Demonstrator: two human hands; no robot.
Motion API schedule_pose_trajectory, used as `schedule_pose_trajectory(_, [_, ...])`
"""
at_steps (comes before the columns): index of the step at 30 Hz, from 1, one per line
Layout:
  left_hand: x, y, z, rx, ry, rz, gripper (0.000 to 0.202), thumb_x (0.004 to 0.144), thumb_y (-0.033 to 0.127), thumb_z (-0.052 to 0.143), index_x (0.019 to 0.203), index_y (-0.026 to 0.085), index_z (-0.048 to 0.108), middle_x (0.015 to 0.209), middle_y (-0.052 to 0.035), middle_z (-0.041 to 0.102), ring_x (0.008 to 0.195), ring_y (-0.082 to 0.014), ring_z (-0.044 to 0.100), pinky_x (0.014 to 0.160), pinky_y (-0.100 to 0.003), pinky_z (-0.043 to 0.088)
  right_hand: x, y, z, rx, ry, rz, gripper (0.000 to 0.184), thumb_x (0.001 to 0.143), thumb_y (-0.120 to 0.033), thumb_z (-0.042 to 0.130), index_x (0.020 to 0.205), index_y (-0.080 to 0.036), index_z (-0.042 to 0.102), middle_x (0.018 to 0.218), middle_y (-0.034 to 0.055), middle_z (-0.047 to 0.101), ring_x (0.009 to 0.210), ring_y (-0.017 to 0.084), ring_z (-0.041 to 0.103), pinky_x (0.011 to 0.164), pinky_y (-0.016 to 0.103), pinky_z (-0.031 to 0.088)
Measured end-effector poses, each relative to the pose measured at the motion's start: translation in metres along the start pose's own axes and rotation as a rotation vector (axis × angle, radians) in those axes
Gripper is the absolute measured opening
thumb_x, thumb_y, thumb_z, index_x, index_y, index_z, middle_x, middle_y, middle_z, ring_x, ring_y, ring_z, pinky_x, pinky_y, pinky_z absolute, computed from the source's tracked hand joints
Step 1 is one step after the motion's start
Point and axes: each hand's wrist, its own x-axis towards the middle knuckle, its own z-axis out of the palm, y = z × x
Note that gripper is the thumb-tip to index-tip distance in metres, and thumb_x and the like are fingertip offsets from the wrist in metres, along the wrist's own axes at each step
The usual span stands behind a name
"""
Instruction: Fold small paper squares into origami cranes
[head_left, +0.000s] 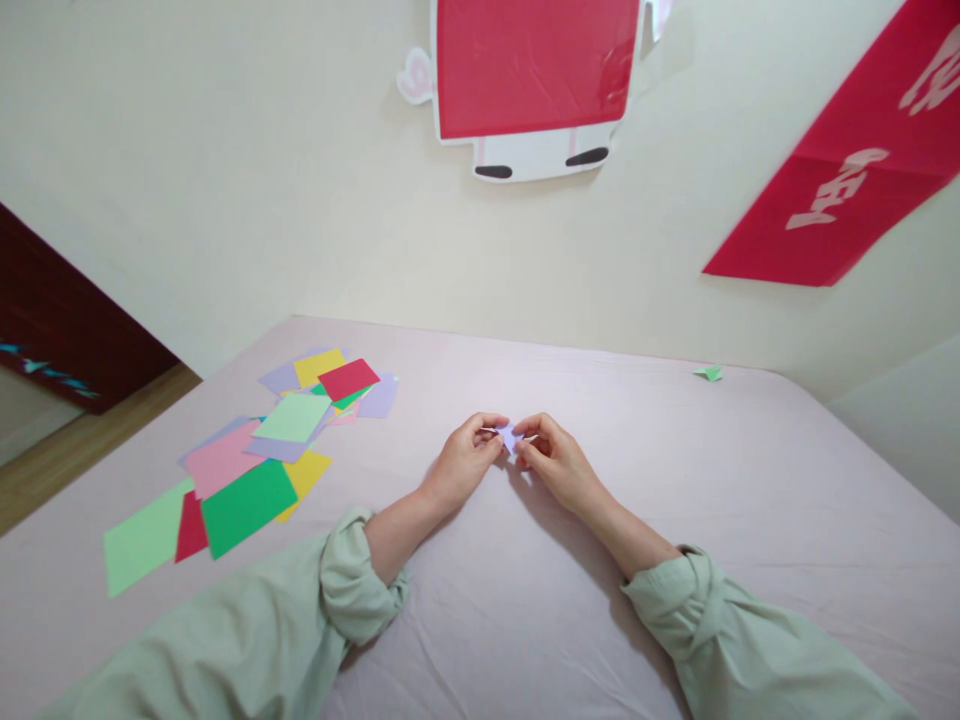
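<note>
Left hand pinched one side, right hand the other, the paper between them over the table! Probably feather-light, crisp, easily crushed; its edges seemed the safest hold, its folds too small to read.

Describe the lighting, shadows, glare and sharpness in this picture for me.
Head view: light is bright and soft; head view: a soft shadow lies on the pale pink cloth beside the right hand; head view: faint sheen streaks the cartoon wall cutout's red panel; head view: the folded purple paper is too small to make out its creases.
</note>
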Motion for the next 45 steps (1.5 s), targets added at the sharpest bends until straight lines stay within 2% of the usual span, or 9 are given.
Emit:
schedule_pose_trajectory(11, [-0.0001, 0.0039, -0.0008, 0.025, 0.002, -0.028, 0.028, 0.078, 0.016, 0.052, 0.105, 0.014, 0.061, 0.106, -0.0074, 0.068, 0.086, -0.0143, 0.065, 0.083, -0.028, 0.051, -0.0001, -0.0007, -0.0005, 0.000, -0.022, 0.004, 0.015, 0.082, -0.029, 0.055, 0.094, -0.020, 0.053, 0.084, -0.0011, 0.060, 0.062, 0.011, 0.058, 0.059, 0.025, 0.046])
schedule_pose_trajectory(17, [-0.0004, 0.0043, -0.0009, 0.043, -0.009, -0.023, 0.030, 0.077, 0.016, 0.051, 0.105, 0.014, 0.061, 0.107, -0.0074, 0.067, 0.087, -0.0144, 0.065, 0.083, -0.028, 0.050, -0.0004, -0.0014, -0.0012, -0.026, -0.013, 0.016, 0.011, 0.083, -0.028, 0.054, 0.091, -0.020, 0.053, 0.074, -0.0027, 0.059, 0.061, 0.012, 0.057, 0.059, 0.025, 0.044])
schedule_pose_trajectory(23, [-0.0008, 0.0089, -0.0017, 0.030, 0.015, -0.055, 0.029, 0.078, 0.017, 0.052, 0.105, 0.014, 0.062, 0.106, -0.0075, 0.068, 0.085, -0.0145, 0.065, 0.082, -0.028, 0.051, -0.0021, -0.0049, -0.0023, -0.097, -0.039, -0.020, 0.011, 0.083, -0.026, 0.054, 0.093, -0.020, 0.054, 0.079, -0.0021, 0.060, 0.061, 0.012, 0.057, 0.059, 0.025, 0.044])
schedule_pose_trajectory(33, [0.0011, 0.0055, -0.0026, 0.022, -0.006, -0.053, 0.030, 0.078, 0.017, 0.052, 0.106, 0.014, 0.062, 0.105, -0.0074, 0.069, 0.087, -0.0156, 0.066, 0.083, -0.028, 0.051, -0.0027, -0.0060, -0.0017, -0.160, -0.040, -0.033, 0.008, 0.085, -0.024, 0.052, 0.090, -0.020, 0.057, 0.063, -0.0054, 0.056, 0.056, 0.012, 0.053, 0.054, 0.023, 0.039])
schedule_pose_trajectory(39, [0.0013, 0.0087, -0.0030, 0.030, -0.012, -0.066, 0.031, 0.076, 0.014, 0.051, 0.104, 0.014, 0.063, 0.103, -0.0065, 0.069, 0.086, -0.0151, 0.065, 0.082, -0.028, 0.051, -0.0027, -0.0053, -0.0028, -0.307, 0.019, -0.198, 0.011, 0.083, -0.015, 0.053, 0.087, -0.021, 0.061, 0.090, 0.0021, 0.059, 0.069, 0.013, 0.053, 0.063, 0.026, 0.043])
schedule_pose_trajectory(43, [0.0003, 0.0104, -0.0019, 0.043, -0.033, -0.057, 0.031, 0.076, 0.012, 0.050, 0.103, 0.014, 0.064, 0.102, -0.0059, 0.069, 0.085, -0.0142, 0.065, 0.081, -0.026, 0.051, -0.0033, -0.0077, -0.0020, -0.297, 0.014, -0.222, 0.011, 0.086, -0.016, 0.051, 0.083, -0.021, 0.061, 0.109, 0.0066, 0.054, 0.080, 0.014, 0.056, 0.068, 0.028, 0.047])
schedule_pose_trajectory(45, [0.0004, 0.0097, -0.0019, 0.041, -0.024, -0.052, 0.031, 0.075, 0.012, 0.050, 0.103, 0.014, 0.064, 0.101, -0.0057, 0.069, 0.084, -0.0141, 0.065, 0.081, -0.026, 0.051, -0.0037, -0.0088, -0.0018, -0.309, 0.006, -0.223, 0.012, 0.087, -0.016, 0.051, 0.083, -0.020, 0.061, 0.112, 0.0077, 0.052, 0.085, 0.015, 0.058, 0.070, 0.029, 0.049])
